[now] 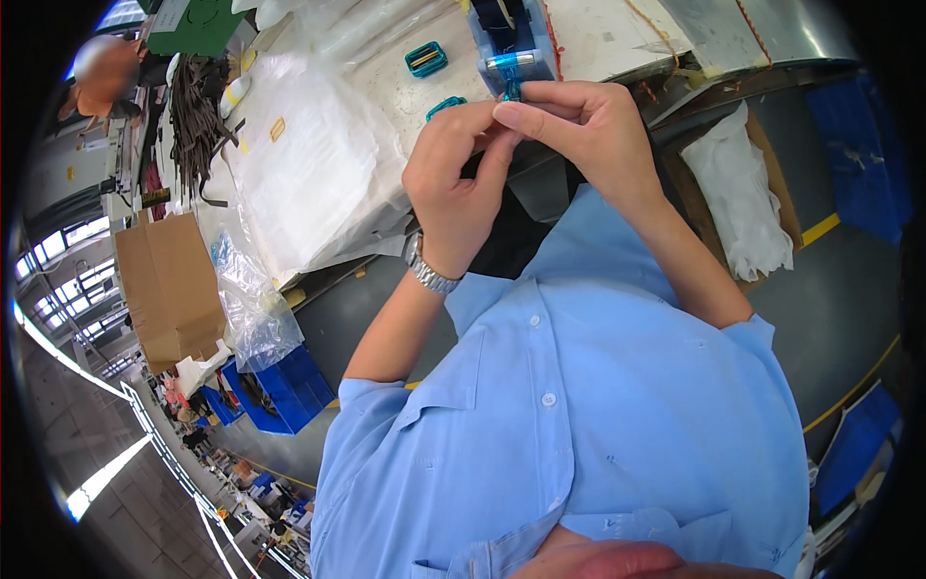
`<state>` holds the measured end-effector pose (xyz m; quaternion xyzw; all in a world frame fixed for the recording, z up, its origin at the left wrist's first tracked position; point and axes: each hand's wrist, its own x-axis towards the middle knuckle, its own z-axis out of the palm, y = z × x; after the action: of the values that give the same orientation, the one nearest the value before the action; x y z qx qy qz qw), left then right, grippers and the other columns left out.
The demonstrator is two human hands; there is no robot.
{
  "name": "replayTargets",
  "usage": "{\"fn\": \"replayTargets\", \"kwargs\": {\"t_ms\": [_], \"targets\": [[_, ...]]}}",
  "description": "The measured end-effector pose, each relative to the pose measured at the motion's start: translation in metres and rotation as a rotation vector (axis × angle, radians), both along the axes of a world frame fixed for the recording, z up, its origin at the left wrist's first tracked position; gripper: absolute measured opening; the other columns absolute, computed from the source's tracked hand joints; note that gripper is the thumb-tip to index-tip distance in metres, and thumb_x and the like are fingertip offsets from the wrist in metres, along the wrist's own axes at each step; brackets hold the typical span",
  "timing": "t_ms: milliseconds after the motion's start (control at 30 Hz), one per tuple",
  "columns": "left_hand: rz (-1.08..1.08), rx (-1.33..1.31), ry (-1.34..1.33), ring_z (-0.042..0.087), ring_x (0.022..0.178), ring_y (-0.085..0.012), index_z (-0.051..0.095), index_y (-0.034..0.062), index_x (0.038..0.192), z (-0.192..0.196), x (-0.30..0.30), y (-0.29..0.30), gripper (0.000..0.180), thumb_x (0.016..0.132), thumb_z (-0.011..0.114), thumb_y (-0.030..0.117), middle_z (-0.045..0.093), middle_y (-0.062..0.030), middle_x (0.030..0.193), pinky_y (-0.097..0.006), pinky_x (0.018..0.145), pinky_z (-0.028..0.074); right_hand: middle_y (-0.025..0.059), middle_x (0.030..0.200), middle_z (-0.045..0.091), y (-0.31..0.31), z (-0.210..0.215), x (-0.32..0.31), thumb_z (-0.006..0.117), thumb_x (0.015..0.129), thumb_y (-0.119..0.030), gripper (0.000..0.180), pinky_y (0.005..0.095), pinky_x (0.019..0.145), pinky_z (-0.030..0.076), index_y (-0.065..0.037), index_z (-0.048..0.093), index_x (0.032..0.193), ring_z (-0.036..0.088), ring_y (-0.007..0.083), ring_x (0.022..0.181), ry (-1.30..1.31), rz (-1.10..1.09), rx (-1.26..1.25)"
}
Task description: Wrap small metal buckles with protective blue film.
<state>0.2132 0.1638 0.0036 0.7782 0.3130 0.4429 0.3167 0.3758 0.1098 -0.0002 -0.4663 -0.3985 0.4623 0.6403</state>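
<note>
**Blue tape dispenser, both hands pinching at its front edge**

Blue dispenser [511,43] sits top centre of the frame on the pale worktable [598,29]. A short bit of clear tape [510,85] hangs from its front, right where the fingertips meet.

Left hand [458,188]: centre frame, forearm coming up from lower centre, wrist bent, metal watch [426,270] on it. Fingers curled together, thumb and forefinger tips closed at the tape end. Whether the left actually grips the tape or only touches it: can't tell, fingertips overlap.

Right hand [579,125]: just right of the left, touching it at the fingertips. Forearm runs in from right centre. Thumb and forefinger pressed together on the tape end just below the dispenser, other fingers folded behind.

Both arms in short light blue shirt sleeves [579,405]; shirt fills the lower centre.

Surface: worktable spans the upper frame. Two small teal clips on it, one [425,59] left of the dispenser, the second [446,104] partly behind the left hand. Stack of white plastic bags [299,164] upper left, bundle of dark straps [198,106] beyond that.

Room: cardboard box [169,285] at left, clear bag [251,304] beside it, blue bins [285,386] below. Open carton with white sheets [748,193] right of the hands. Dark floor with yellow line [820,230] at right. Another person [101,77] far upper left.
</note>
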Motion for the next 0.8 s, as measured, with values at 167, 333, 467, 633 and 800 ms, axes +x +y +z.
{"fn": "replayTargets", "kwargs": {"t_ms": [167,333,467,633,800], "targets": [[0.033,0.308,-0.048,0.071,0.08,-0.0269,0.074,0.0011,0.1,-0.021,0.006,0.004,0.018,0.086,0.081,-0.006,0.076,-0.0116,0.091,-0.037,0.07,0.055,0.0035,0.088,0.079,-0.005,0.0,-0.003,0.084,0.097,-0.023,0.031,0.0199,0.071,0.053,0.004,0.083,0.111,0.068,0.0042,0.081,-0.063,-0.045,-0.045],[-0.008,0.324,-0.018,0.071,0.076,-0.027,0.075,0.0015,0.099,-0.022,-0.001,-0.006,0.016,0.085,0.081,-0.005,0.075,-0.0117,0.087,-0.036,0.067,0.055,0.0037,0.085,0.079,-0.02,0.009,-0.008,0.084,0.097,-0.024,0.031,0.0192,0.068,0.051,0.004,0.083,0.109,0.066,0.0035,0.078,-0.066,-0.049,-0.095],[-0.011,0.229,0.006,0.072,0.07,-0.0186,0.074,-0.0027,0.1,-0.026,-0.003,-0.019,0.009,0.093,0.076,-0.007,0.074,-0.0115,0.081,-0.029,0.063,0.054,0.0044,0.083,0.078,-0.025,0.0,-0.008,0.083,0.098,-0.027,0.031,0.0204,0.068,0.052,0.004,0.084,0.104,0.067,0.0044,0.077,-0.066,-0.037,-0.141],[0.017,0.037,0.006,0.074,0.073,-0.0139,0.077,-0.0047,0.107,-0.02,0.004,-0.015,0.009,0.098,0.075,-0.003,0.076,-0.0089,0.084,-0.027,0.065,0.06,0.007,0.086,0.079,-0.017,-0.009,0.008,0.077,0.102,-0.027,0.033,0.0236,0.074,0.056,0.005,0.082,0.109,0.072,0.0074,0.082,-0.027,0.056,-0.209],[-0.111,-0.514,-0.159,0.073,0.072,-0.015,0.076,-0.0076,0.11,-0.001,0.01,-0.003,0.014,0.104,0.072,0.004,0.075,-0.0094,0.086,-0.029,0.066,0.064,0.0102,0.105,0.08,-0.011,-0.019,0.006,0.07,0.105,-0.019,0.038,0.0287,0.085,0.06,0.006,0.071,0.135,0.076,0.0117,0.096,-0.126,-0.04,-0.046]]}}
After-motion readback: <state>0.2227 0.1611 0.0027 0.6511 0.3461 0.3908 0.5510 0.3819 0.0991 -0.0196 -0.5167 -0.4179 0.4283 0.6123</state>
